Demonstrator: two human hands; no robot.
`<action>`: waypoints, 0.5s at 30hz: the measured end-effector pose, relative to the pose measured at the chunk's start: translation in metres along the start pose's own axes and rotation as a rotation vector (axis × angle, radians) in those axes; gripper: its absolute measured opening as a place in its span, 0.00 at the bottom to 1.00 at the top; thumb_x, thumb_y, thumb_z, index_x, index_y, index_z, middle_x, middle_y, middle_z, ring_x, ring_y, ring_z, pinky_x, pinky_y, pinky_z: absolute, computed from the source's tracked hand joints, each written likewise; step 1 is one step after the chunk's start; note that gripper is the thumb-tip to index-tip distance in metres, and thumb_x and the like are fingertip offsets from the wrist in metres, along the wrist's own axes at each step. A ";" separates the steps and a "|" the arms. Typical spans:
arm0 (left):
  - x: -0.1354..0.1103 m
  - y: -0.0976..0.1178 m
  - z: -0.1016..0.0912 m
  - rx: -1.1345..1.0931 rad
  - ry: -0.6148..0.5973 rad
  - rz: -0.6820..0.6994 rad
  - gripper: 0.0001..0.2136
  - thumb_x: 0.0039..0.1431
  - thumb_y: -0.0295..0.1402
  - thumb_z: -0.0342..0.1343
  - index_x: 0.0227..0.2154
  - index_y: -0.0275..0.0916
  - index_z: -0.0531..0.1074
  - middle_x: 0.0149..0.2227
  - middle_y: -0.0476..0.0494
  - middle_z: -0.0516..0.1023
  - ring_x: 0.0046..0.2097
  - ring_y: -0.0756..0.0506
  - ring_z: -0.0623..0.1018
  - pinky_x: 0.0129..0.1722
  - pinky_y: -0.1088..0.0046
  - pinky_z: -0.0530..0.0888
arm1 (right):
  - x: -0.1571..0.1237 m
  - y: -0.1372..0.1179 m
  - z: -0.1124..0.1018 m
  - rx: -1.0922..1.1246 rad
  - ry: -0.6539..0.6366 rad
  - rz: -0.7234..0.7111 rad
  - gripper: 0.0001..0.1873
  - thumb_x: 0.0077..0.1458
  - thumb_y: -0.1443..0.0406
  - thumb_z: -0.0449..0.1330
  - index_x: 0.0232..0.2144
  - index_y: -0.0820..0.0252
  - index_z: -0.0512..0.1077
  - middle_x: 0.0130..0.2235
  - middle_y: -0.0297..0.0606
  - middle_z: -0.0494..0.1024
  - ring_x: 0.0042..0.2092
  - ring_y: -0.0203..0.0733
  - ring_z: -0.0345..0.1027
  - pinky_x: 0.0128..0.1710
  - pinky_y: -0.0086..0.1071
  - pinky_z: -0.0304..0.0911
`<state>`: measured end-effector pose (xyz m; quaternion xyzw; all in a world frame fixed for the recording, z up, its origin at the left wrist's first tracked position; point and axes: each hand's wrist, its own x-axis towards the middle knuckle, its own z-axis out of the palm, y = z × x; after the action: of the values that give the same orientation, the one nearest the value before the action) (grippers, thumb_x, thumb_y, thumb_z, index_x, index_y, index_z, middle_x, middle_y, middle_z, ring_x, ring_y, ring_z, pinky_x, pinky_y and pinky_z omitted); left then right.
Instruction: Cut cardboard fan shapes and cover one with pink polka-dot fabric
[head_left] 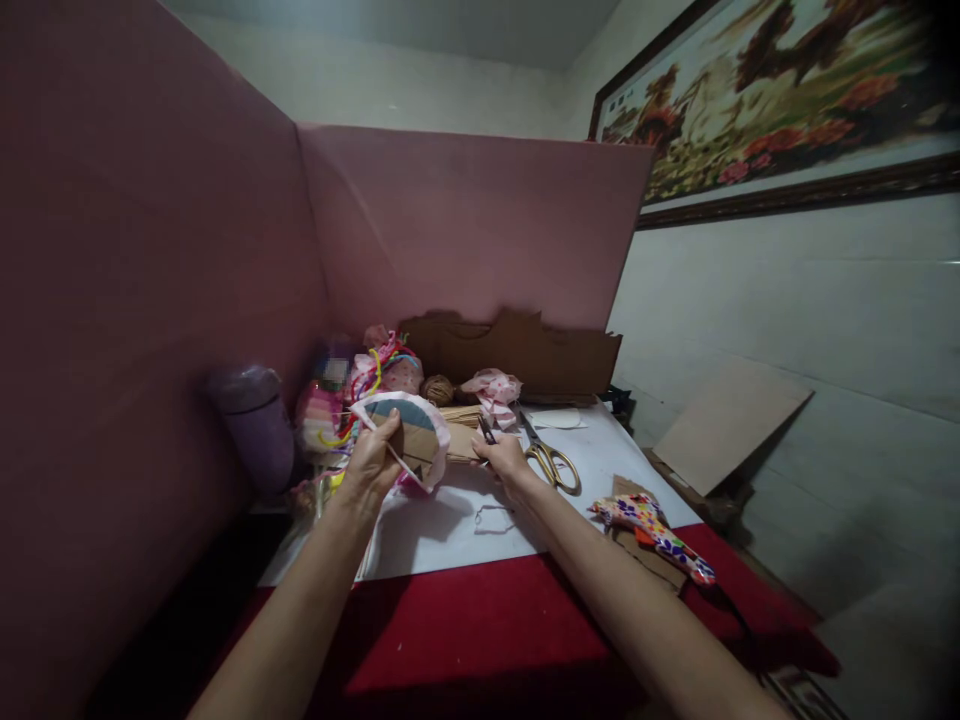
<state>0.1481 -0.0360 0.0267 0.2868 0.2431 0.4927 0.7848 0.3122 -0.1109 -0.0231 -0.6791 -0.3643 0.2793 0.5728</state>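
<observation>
My left hand (373, 462) grips a rounded cardboard piece (417, 440) with a blue-grey patch and a pale fabric border folded over its edge. The thumb lies on its face, and the piece is held tilted above the white table top. To the right, my right hand (507, 462) is closed around a small dark-handled tool (486, 430); its exact kind does not show. By that hand's fingers is a flat tan strip (463, 442). Large scissors with gold handles (553, 468) lie just right of my right hand. A bent, thin pale scrap (493, 519) rests in front of it.
A flower-patterned glue gun (656, 535) lies on cardboard at the right. Behind my hands are a twine ball (438, 390), pink fabric (493, 392), and colourful pipe cleaners (375, 372). A purple container (259, 430) stands left. Torn cardboard (510, 355) leans against the pink partition (472, 230).
</observation>
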 end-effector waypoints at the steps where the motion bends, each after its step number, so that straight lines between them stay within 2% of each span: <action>1: 0.003 -0.003 0.002 0.001 -0.001 -0.006 0.07 0.55 0.21 0.54 0.23 0.33 0.70 0.19 0.46 0.77 0.22 0.47 0.77 0.34 0.67 0.77 | 0.003 0.001 0.000 -0.006 0.002 -0.013 0.14 0.48 0.58 0.60 0.20 0.63 0.69 0.16 0.33 0.71 0.13 0.28 0.50 0.14 0.24 0.44; 4: 0.007 -0.011 0.008 0.007 -0.013 -0.028 0.06 0.54 0.22 0.55 0.23 0.32 0.70 0.19 0.44 0.77 0.22 0.46 0.78 0.32 0.67 0.77 | 0.009 0.005 -0.004 -0.014 0.043 -0.082 0.18 0.46 0.52 0.62 0.20 0.61 0.70 0.17 0.34 0.71 0.16 0.30 0.57 0.16 0.24 0.47; 7: 0.005 -0.021 0.010 0.003 -0.037 -0.032 0.06 0.53 0.22 0.56 0.23 0.32 0.71 0.20 0.44 0.78 0.23 0.46 0.78 0.31 0.69 0.77 | 0.006 0.009 -0.009 0.007 0.072 -0.134 0.25 0.48 0.44 0.56 0.22 0.61 0.70 0.22 0.36 0.74 0.17 0.30 0.58 0.16 0.24 0.49; 10: 0.000 -0.031 0.007 0.016 -0.084 -0.040 0.05 0.54 0.25 0.57 0.24 0.32 0.72 0.22 0.43 0.78 0.24 0.45 0.78 0.32 0.68 0.77 | -0.004 0.013 -0.006 0.074 -0.026 -0.163 0.30 0.48 0.40 0.51 0.23 0.62 0.68 0.19 0.34 0.70 0.15 0.30 0.54 0.14 0.25 0.48; 13: -0.005 -0.039 0.001 0.046 -0.131 -0.058 0.06 0.55 0.27 0.56 0.24 0.33 0.72 0.23 0.43 0.79 0.25 0.46 0.78 0.32 0.68 0.77 | -0.013 0.015 0.002 0.113 -0.122 -0.235 0.27 0.43 0.42 0.59 0.21 0.61 0.67 0.16 0.29 0.63 0.18 0.31 0.53 0.16 0.25 0.50; 15: -0.007 -0.042 -0.001 0.047 -0.160 -0.055 0.05 0.55 0.28 0.57 0.25 0.33 0.73 0.23 0.43 0.79 0.25 0.46 0.78 0.32 0.70 0.76 | -0.016 0.014 0.006 0.123 -0.153 -0.299 0.22 0.40 0.48 0.63 0.23 0.61 0.69 0.19 0.29 0.65 0.22 0.32 0.56 0.21 0.25 0.54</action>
<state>0.1709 -0.0564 -0.0025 0.3367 0.1988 0.4408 0.8079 0.3004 -0.1218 -0.0381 -0.5577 -0.4858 0.2636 0.6192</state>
